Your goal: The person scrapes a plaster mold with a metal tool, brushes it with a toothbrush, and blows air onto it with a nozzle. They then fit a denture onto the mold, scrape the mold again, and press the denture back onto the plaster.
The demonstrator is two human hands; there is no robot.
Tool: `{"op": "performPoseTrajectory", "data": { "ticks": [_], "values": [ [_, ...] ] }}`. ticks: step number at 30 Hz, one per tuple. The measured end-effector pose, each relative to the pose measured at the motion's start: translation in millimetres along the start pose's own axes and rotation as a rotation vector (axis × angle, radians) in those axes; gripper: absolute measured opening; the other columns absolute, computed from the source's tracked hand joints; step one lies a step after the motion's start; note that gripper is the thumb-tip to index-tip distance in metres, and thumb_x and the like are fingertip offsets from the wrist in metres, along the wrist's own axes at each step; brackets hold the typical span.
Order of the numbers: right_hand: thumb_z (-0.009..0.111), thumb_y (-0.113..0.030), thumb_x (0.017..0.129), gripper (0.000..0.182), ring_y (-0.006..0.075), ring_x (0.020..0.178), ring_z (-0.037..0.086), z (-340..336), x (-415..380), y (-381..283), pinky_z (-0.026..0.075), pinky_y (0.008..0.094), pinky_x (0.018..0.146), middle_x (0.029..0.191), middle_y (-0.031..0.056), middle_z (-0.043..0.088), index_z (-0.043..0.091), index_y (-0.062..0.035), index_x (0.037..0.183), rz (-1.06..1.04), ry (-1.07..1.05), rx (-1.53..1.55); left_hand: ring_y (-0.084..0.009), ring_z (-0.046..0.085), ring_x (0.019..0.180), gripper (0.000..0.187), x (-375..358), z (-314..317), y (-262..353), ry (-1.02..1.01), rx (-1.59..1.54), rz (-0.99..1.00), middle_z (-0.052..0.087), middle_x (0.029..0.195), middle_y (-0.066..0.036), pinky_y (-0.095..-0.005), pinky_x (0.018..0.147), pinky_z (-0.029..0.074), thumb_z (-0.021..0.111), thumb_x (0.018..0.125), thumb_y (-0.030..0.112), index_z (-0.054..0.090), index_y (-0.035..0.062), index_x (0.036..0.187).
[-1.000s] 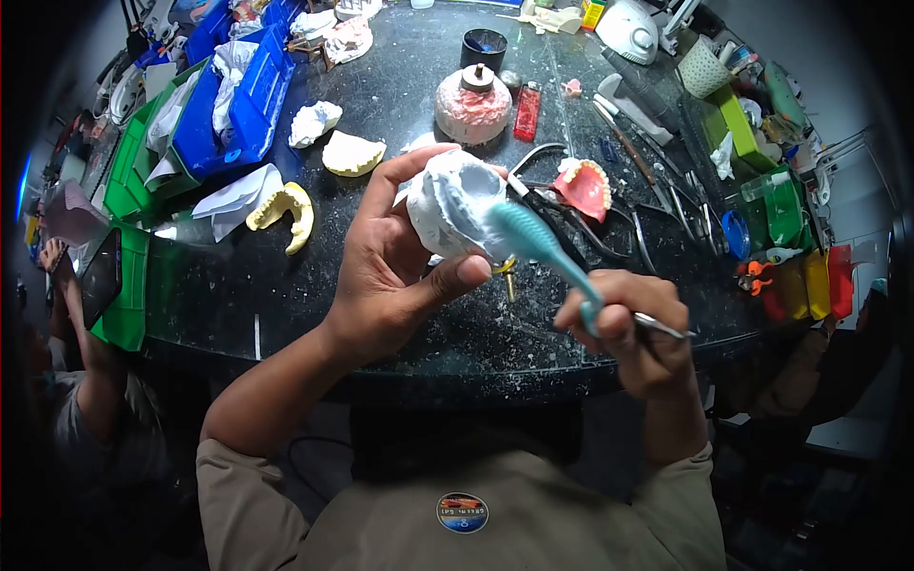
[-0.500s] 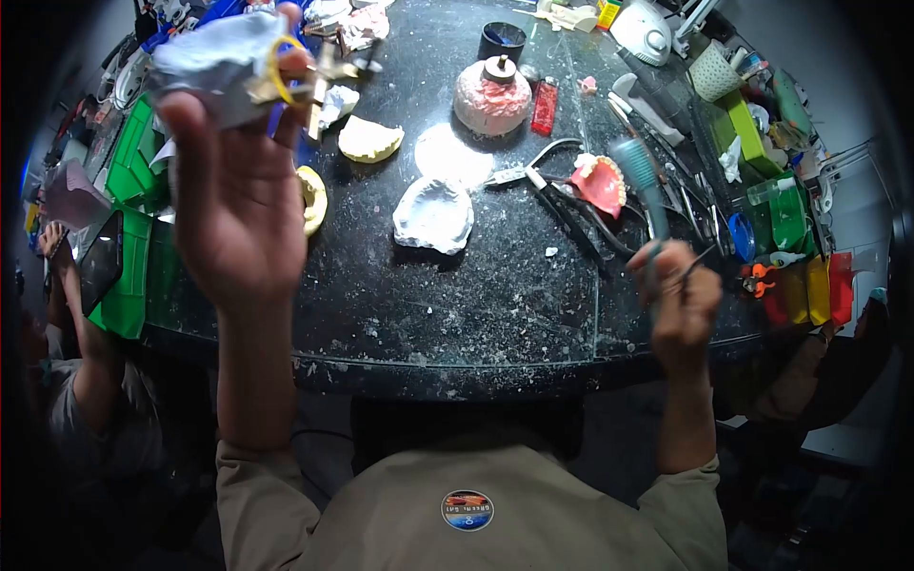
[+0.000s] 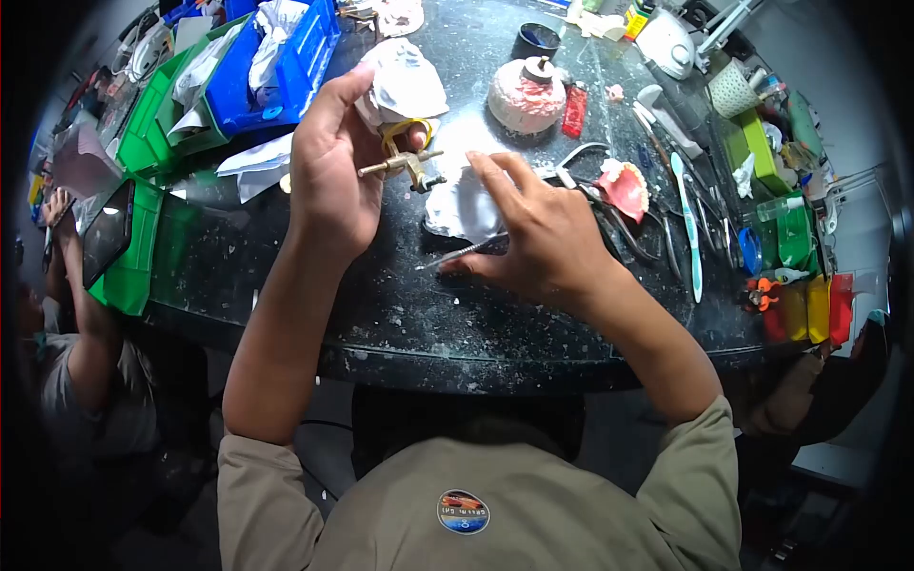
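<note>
My left hand (image 3: 333,167) is closed around a brass dental articulator (image 3: 407,169) with a white plaster model (image 3: 407,81) and a yellow rubber band (image 3: 409,128) on it, raised above the bench. Over a second white plaster cast (image 3: 457,211) on the bench, my right hand (image 3: 552,228) is curved, its fingers at the cast's right side; whether they touch it cannot be made out. A thin metal instrument (image 3: 473,249) sticks out between its thumb and fingers. To the right lies a blue-and-white toothbrush (image 3: 687,228), beside a pink denture base with teeth (image 3: 625,190).
A spirit burner crusted with pink wax (image 3: 526,95), a red lighter (image 3: 574,111) and a dark cup (image 3: 539,40) stand farther back. Pliers and slim tools lie to the right. Blue bins (image 3: 271,81) and green bins (image 3: 143,247) line the left. Another person's hand (image 3: 59,207) is at far left.
The toothbrush has left my right hand and lies on the bench. My right hand has moved left to the plaster cast. My left hand has brought the articulator inward and turned it.
</note>
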State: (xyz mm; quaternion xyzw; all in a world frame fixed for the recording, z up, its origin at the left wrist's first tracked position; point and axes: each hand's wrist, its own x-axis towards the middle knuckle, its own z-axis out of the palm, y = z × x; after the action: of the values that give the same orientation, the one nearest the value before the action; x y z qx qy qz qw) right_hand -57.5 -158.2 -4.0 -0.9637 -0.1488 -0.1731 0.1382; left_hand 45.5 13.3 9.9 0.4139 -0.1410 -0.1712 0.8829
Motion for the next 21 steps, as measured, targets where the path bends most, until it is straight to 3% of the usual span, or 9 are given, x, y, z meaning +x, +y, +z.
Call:
{"op": "performPoseTrajectory", "data": {
  "ticks": [3, 6, 7, 10, 12, 16, 21],
  "values": [
    [0.082, -0.036, 0.062, 0.076, 0.0318, 0.074, 0.066, -6, -3, 3, 0.055, 0.0375, 0.058, 0.107, 0.0169, 0.059, 0.050, 0.0007, 0.121, 0.013, -0.066, 0.062, -0.0165, 0.060, 0.069, 0.033, 2, -2, 0, 0.020, 0.040, -0.037, 0.064, 0.083, -0.010, -0.0300, 0.067, 0.050, 0.041, 0.099, 0.029, 0.056, 0.0001, 0.103],
    [0.082, -0.033, 0.063, 0.068, 0.0306, 0.083, 0.066, -31, -15, 12, 0.056, 0.0375, 0.066, 0.104, 0.0170, 0.061, 0.056, 0.0030, 0.115, -0.085, 0.133, 0.194, -0.0135, 0.060, 0.068, 0.031, -1, -5, -3, -0.049, 0.104, -0.158, 0.063, 0.080, -0.009, -0.0277, 0.065, 0.050, 0.040, 0.099, 0.028, 0.055, 0.0005, 0.104],
    [0.083, -0.031, 0.062, 0.067, 0.0302, 0.084, 0.066, -37, -18, 14, 0.056, 0.0370, 0.068, 0.103, 0.0174, 0.061, 0.058, 0.0034, 0.114, -0.105, 0.206, 0.215, -0.0125, 0.061, 0.070, 0.031, -2, -9, -6, -0.163, 0.182, -0.189, 0.064, 0.087, -0.010, -0.0259, 0.065, 0.052, 0.040, 0.099, 0.026, 0.053, -0.0006, 0.109],
    [0.085, -0.029, 0.062, 0.066, 0.0283, 0.082, 0.066, -47, -28, 14, 0.057, 0.0351, 0.067, 0.099, 0.0180, 0.062, 0.060, 0.0044, 0.113, -0.055, 0.274, 0.255, -0.0118, 0.064, 0.078, 0.039, -18, 8, -10, -0.215, 0.291, -0.314, 0.062, 0.104, -0.010, -0.0254, 0.064, 0.054, 0.040, 0.099, 0.025, 0.046, -0.0029, 0.125],
    [0.085, -0.032, 0.062, 0.068, 0.0273, 0.081, 0.066, -49, -30, 13, 0.057, 0.0343, 0.065, 0.098, 0.0178, 0.062, 0.060, 0.0048, 0.113, -0.049, 0.290, 0.284, -0.0188, 0.060, 0.097, 0.043, -22, 11, -17, -0.303, 0.212, -0.408, 0.055, 0.118, -0.017, -0.0315, 0.080, 0.050, 0.039, 0.098, 0.024, 0.044, -0.0067, 0.128],
    [0.085, -0.043, 0.061, 0.075, 0.0267, 0.086, 0.064, -58, -35, 10, 0.056, 0.0349, 0.072, 0.098, 0.0177, 0.063, 0.060, 0.0053, 0.112, -0.010, 0.223, 0.272, -0.0245, 0.054, 0.116, 0.056, -24, 28, -16, -0.285, 0.140, -0.682, 0.053, 0.126, -0.019, -0.0359, 0.101, 0.040, 0.040, 0.089, 0.031, 0.044, -0.0067, 0.130],
    [0.085, -0.041, 0.059, 0.074, 0.0266, 0.084, 0.064, -60, -36, 9, 0.055, 0.0350, 0.069, 0.097, 0.0178, 0.064, 0.061, 0.0038, 0.111, 0.035, 0.220, 0.264, -0.0244, 0.055, 0.115, 0.058, -26, 34, -15, -0.248, 0.133, -0.738, 0.054, 0.125, -0.019, -0.0359, 0.102, 0.041, 0.043, 0.086, 0.032, 0.044, -0.0057, 0.130]
  ]
}}
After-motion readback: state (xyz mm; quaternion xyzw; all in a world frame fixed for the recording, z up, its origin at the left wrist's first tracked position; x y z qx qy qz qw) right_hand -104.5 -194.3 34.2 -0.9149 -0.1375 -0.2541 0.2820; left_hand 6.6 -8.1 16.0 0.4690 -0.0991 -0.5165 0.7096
